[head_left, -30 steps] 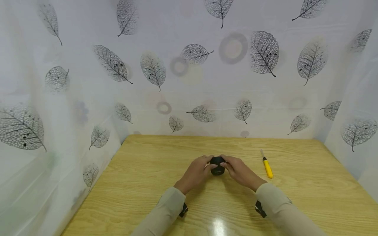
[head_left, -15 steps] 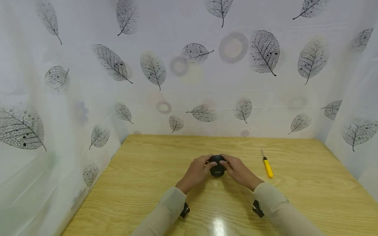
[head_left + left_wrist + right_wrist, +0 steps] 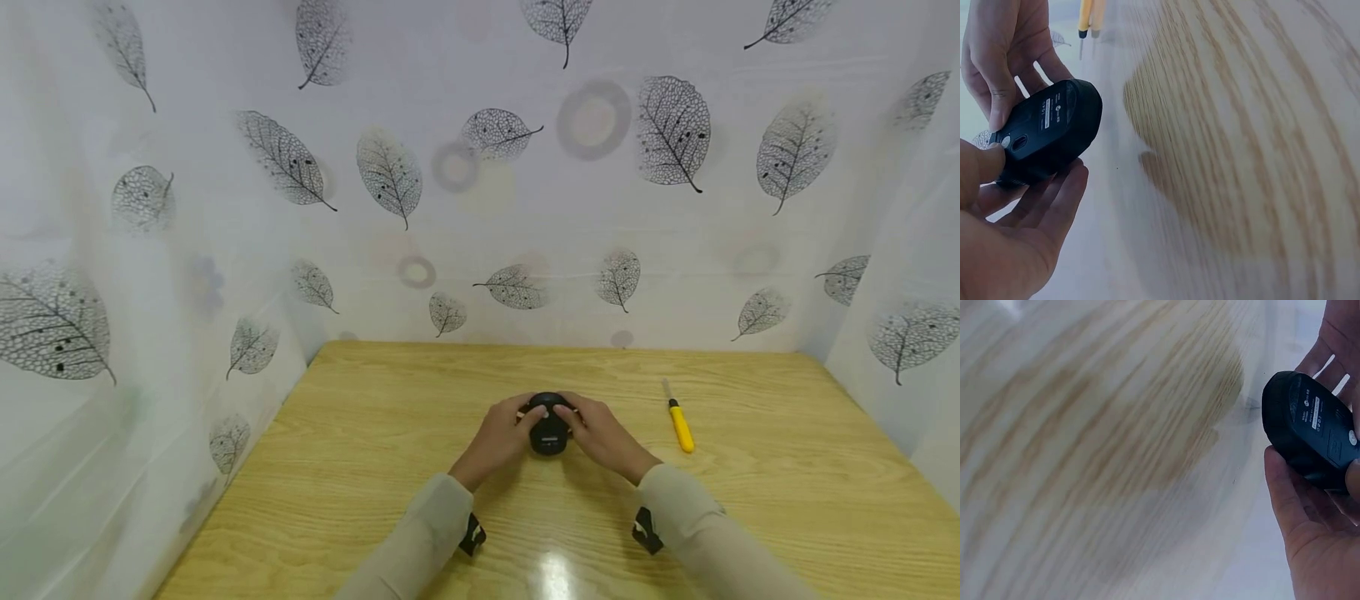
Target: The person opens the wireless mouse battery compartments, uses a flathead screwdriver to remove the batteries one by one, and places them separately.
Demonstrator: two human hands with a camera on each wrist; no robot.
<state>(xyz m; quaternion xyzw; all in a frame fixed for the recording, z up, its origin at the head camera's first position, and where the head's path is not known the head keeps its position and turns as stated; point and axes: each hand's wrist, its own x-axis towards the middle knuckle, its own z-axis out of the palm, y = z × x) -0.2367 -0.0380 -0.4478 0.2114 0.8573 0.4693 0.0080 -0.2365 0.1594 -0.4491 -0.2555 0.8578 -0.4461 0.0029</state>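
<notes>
A black computer mouse (image 3: 549,435) is held between both hands over the middle of the table, its underside turned up toward me. My left hand (image 3: 497,440) grips one side, thumb on the underside, fingers curled beneath. On the other side my right hand (image 3: 606,435) grips it the same way. In the left wrist view the mouse (image 3: 1054,122) shows a label with white print, the dark sensor opening and a small round pale spot by the thumb. From the right wrist, the label and rounded end of the mouse (image 3: 1310,428) are visible; fingers hide its other end.
A screwdriver with a yellow handle (image 3: 681,427) lies on the wooden table (image 3: 390,417), right of the hands, its shaft toward the back. A pale curtain with leaf prints (image 3: 480,208) hangs behind the table and along both sides.
The mouse has tilted so that more of its underside faces me, and it has come slightly nearer. Both hands moved with it, the right forearm shifting a little left. The screwdriver stayed put.
</notes>
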